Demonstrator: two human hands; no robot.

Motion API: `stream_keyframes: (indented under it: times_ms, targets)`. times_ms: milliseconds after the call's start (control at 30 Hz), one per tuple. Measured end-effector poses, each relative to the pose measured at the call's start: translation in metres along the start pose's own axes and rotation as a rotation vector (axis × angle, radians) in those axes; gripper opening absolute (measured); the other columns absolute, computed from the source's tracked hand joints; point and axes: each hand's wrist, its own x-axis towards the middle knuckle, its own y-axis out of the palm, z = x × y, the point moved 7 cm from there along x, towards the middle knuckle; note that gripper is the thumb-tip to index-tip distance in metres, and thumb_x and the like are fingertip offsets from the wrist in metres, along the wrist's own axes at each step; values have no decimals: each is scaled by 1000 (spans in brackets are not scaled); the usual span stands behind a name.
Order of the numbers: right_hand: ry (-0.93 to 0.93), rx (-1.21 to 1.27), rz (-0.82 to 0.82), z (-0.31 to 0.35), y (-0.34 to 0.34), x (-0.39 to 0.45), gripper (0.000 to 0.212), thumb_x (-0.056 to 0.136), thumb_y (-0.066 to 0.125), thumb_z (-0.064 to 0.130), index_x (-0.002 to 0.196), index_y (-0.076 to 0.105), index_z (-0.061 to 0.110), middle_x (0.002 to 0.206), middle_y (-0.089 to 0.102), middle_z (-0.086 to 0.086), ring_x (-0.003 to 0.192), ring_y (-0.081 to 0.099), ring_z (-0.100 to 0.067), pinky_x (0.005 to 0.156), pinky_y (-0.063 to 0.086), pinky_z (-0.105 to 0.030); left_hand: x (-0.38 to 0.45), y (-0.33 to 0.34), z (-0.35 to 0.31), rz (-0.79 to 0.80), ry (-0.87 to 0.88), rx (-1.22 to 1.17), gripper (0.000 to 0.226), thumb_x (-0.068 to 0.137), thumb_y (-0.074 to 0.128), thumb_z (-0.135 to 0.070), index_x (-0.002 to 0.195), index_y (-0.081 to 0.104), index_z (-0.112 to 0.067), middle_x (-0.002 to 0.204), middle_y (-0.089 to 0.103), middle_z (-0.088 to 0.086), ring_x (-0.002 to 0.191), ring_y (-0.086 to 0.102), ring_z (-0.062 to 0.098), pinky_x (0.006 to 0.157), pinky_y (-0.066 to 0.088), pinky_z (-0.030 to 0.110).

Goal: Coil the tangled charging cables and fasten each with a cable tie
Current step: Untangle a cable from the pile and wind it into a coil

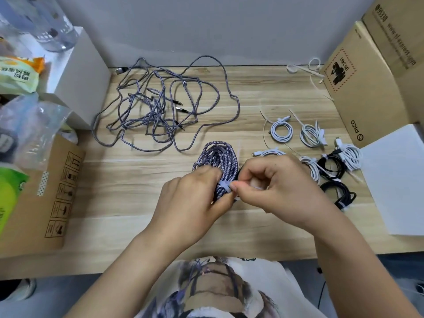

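A coil of purple braided cable lies at the middle of the wooden table. My left hand grips the coil's near end. A white cable tie wraps that end, and my right hand pinches the tie between thumb and fingers. A loose tangle of purple braided cables spreads across the far left of the table. Several tied coils sit to the right: white ones and black ones.
Spare white cable ties lie at the far right by a brown PICO carton. A white sheet or box is at the right edge. A cardboard box, plastic bags and a white box crowd the left.
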Motion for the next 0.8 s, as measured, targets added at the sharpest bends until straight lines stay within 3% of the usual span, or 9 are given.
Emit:
stream_keyframes:
  times_ms: [67, 200, 267, 433, 533, 600, 667, 800]
  targets:
    - [47, 91, 32, 0, -1, 2, 26, 78, 71, 5, 56, 59, 11, 43, 44, 3, 39, 36, -5, 42, 31, -17, 1, 0, 2, 20, -21, -72, 36, 76, 38, -56, 63, 26, -25, 55, 30, -8, 54, 30, 20, 44, 22, 30]
    - [86, 302, 39, 2, -7, 1, 28, 79, 67, -2, 55, 62, 9, 43, 50, -5, 33, 38, -10, 36, 31, -16, 1, 6, 12, 82, -126, -498, 53, 70, 49, -61, 67, 45, -9, 57, 41, 7, 54, 35, 18, 51, 29, 38]
    - [74, 286, 59, 4, -6, 0, 30, 79, 68, -2, 54, 63, 13, 42, 50, -2, 33, 38, -10, 36, 31, -16, -1, 6, 12, 95, -142, -579, 53, 69, 52, -60, 68, 45, -7, 56, 37, 2, 53, 32, 13, 51, 25, 34]
    - [50, 161, 80, 3, -4, 1, 21, 79, 71, 8, 60, 66, 14, 42, 49, 5, 36, 42, -6, 41, 33, -15, -1, 4, 8, 106, -132, -536, 50, 68, 51, -58, 68, 45, -9, 55, 37, -5, 53, 30, 10, 51, 24, 32]
    - [-18, 24, 37, 7, -4, 2, 19, 77, 75, 23, 61, 65, 22, 44, 53, 11, 40, 50, -7, 44, 42, -22, 0, 3, 8, 105, -143, -504, 41, 68, 53, -55, 65, 41, -16, 52, 37, -8, 51, 30, 9, 50, 23, 29]
    - [-38, -61, -30, 7, -4, 2, 19, 71, 73, 35, 57, 61, 30, 49, 56, 8, 45, 54, -11, 49, 46, -29, -1, 4, 7, 103, -147, -450, 41, 68, 50, -54, 65, 41, -13, 53, 37, -5, 53, 31, 12, 51, 25, 33]
    - [-35, -145, -124, 3, -1, 1, 19, 66, 69, 42, 58, 60, 28, 53, 59, 7, 49, 57, -14, 51, 47, -32, 0, 5, 7, 88, -157, -359, 35, 70, 50, -47, 67, 45, -12, 54, 40, -3, 54, 33, 15, 51, 26, 33]
    - [13, -64, -330, -11, 11, -1, 26, 63, 70, 45, 81, 59, 30, 55, 60, 4, 52, 59, -14, 56, 50, -40, 4, 9, 13, 65, -201, -284, 23, 78, 56, -30, 67, 42, -14, 54, 39, -2, 53, 34, 15, 48, 22, 29]
